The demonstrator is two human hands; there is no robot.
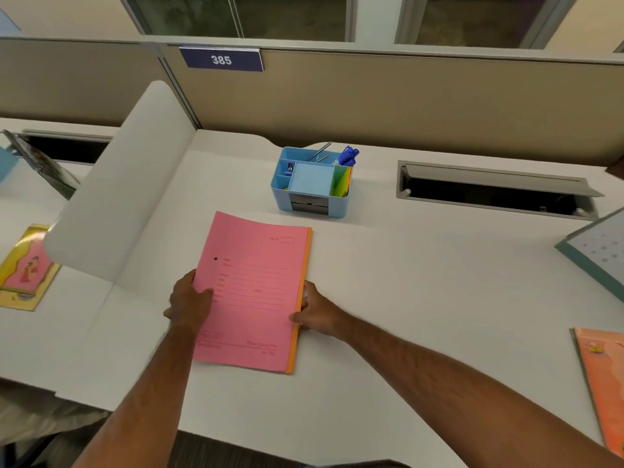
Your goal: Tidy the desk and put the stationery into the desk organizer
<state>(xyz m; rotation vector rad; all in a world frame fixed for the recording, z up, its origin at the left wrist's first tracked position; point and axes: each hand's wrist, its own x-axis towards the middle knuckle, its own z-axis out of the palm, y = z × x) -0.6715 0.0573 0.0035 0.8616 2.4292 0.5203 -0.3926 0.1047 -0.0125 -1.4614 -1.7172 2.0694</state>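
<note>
A pink file folder (256,282) with an orange edge lies flat on the white desk (422,298), in the middle. My left hand (189,298) grips its left edge, thumb on top. My right hand (315,310) holds its right orange edge. Behind the folder stands the blue desk organizer (312,184), with blue pens (349,155), metal pens, coloured sticky notes (341,180) and small items in its compartments.
A white divider panel (128,184) rises at the left. An open cable tray (489,190) is set into the desk at the back right. A calendar (597,251) and an orange booklet (604,383) lie at the right. On the neighbouring desk lies a yellow-pink booklet (25,268).
</note>
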